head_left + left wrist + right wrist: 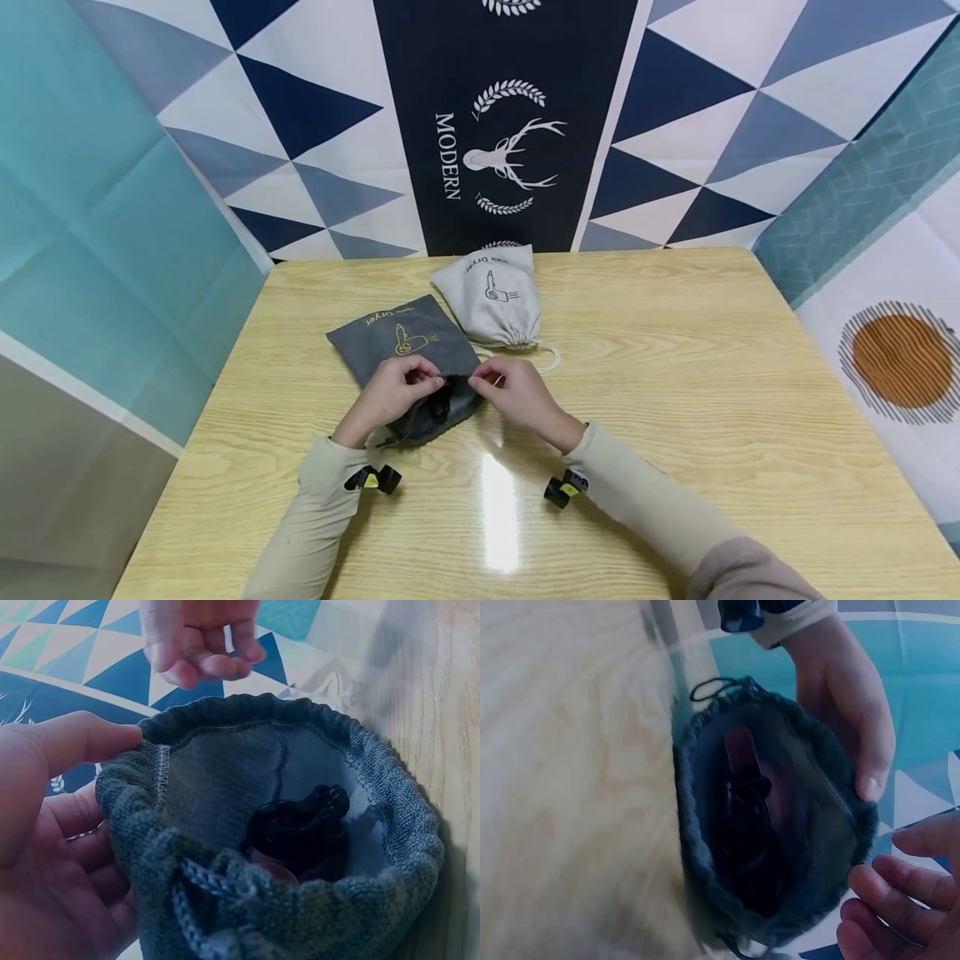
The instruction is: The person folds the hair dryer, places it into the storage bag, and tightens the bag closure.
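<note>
A dark grey drawstring bag (pixel 420 329) with a yellow hair dryer print lies on the table, its gathered mouth turned towards me. My left hand (pixel 390 392) pinches the upper rim between thumb and fingers. At the rim's right side is my right hand (pixel 521 396); in the right wrist view its thumb and fingers stand apart, fingertips (pixel 864 879) right by the rim. Inside the bag, a coiled black cord (pixel 300 829) shows in the left wrist view. Beside it is a smooth pinkish object (pixel 741 750), mostly hidden by the bag and cord.
Behind the grey bag lies a closed off-white drawstring bag (pixel 491 296) with a black hair dryer print. Its white cord (pixel 553 358) loops out to the right. The wooden table (pixel 675 375) ends at a patterned cloth backdrop (pixel 337 125).
</note>
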Available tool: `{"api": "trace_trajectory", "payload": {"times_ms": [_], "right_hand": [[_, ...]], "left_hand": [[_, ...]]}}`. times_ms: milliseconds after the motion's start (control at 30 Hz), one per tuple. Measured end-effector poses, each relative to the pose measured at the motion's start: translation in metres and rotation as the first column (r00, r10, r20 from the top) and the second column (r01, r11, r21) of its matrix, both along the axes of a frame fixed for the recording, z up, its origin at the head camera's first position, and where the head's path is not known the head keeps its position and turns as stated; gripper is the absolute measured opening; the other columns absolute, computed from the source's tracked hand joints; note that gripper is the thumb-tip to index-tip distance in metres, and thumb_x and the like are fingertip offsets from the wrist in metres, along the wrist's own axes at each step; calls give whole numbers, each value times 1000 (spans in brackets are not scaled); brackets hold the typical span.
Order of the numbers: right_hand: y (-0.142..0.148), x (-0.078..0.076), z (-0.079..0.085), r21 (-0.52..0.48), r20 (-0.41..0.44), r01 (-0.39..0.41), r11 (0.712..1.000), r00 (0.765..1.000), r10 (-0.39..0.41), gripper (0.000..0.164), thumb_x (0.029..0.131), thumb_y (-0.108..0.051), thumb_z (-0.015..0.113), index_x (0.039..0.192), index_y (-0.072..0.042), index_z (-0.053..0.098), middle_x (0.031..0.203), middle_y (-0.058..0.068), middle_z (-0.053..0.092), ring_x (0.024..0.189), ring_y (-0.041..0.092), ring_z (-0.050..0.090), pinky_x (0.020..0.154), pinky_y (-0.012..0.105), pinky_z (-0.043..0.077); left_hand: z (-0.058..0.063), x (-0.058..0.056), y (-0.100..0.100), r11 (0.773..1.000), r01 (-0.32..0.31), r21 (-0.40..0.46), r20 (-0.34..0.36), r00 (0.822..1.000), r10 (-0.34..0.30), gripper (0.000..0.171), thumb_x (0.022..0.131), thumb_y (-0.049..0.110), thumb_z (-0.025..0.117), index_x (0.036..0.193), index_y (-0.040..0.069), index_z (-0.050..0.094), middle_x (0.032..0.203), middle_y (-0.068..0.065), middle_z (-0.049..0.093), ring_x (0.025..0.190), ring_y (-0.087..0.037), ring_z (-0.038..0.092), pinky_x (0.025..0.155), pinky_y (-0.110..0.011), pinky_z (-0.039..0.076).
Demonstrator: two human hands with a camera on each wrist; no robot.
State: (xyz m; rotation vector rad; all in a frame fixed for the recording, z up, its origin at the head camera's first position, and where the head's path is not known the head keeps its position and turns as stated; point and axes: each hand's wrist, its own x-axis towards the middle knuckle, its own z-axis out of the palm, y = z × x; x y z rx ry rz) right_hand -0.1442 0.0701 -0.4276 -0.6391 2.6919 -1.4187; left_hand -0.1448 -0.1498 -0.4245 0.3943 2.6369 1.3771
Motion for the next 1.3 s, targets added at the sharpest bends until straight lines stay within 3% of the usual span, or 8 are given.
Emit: {"api": "trace_trajectory", "payload": {"times_ms": [167, 400, 533, 800, 967, 1133, 1300], "right_hand": [[-1, -5, 3, 62, -157, -12, 998, 987, 21, 10, 88, -16, 70, 92, -8, 73, 85, 3, 70, 80, 16, 61, 70, 27, 49], [-12, -5, 4, 215, -327, -73, 974, 934, 143, 24, 83, -20, 77, 102, -7, 69, 100, 6, 63, 95, 23, 58, 84, 37, 49], [-17, -5, 2, 262, -371, -75, 962, 912, 172, 22, 83, -17, 76, 102, -8, 68, 99, 5, 62, 94, 22, 57, 84, 36, 49], [-19, -10, -5, 288, -464, 4, 957, 875, 136, 12, 83, -13, 75, 93, -8, 72, 89, 4, 66, 84, 20, 60, 75, 32, 51], [-21, -11, -6, 264, -528, 29, 964, 841, 120, 7, 82, -11, 74, 88, -8, 72, 84, 3, 67, 79, 19, 60, 71, 31, 51], [-21, -11, -4, 242, -550, 44, 969, 829, 99, 8, 80, -10, 75, 87, -8, 72, 84, 2, 68, 78, 20, 60, 70, 31, 51], [-21, -13, -5, 276, -537, 58, 959, 837, 104, 10, 78, -12, 76, 86, -9, 69, 85, 2, 66, 79, 19, 59, 70, 31, 51]], "left_hand": [[-1, 1, 1, 1000, 1, -16, -8, 1000, -1, 9, 91, 17, 68, 90, 8, 70, 81, -4, 68, 69, -9, 57, 65, -23, 47], [0, 3, 2, 999, 21, -31, -36, 999, -22, 9, 91, 16, 68, 90, 7, 70, 81, -4, 68, 70, -9, 57, 66, -22, 47], [1, 3, 2, 999, 30, -34, -41, 999, -31, 8, 91, 16, 68, 90, 8, 69, 81, -3, 68, 70, -8, 57, 66, -22, 47], [-2, 3, 3, 999, 25, -42, -40, 999, -27, 8, 90, 17, 69, 88, 10, 70, 79, -1, 67, 69, -10, 57, 65, -22, 47], [-1, 5, 7, 995, 1, -97, -125, 992, -14, 7, 88, 16, 71, 88, 10, 67, 79, -1, 66, 69, -8, 56, 64, -21, 46], [2, 7, 12, 979, -32, -199, -242, 970, -17, 9, 87, 18, 73, 86, 14, 64, 80, 3, 63, 70, -6, 56, 65, -22, 47], [6, 9, 12, 986, -28, -165, -217, 976, -9, 9, 87, 15, 72, 83, 14, 65, 79, 3, 63, 70, -7, 57, 64, -21, 47]]}}
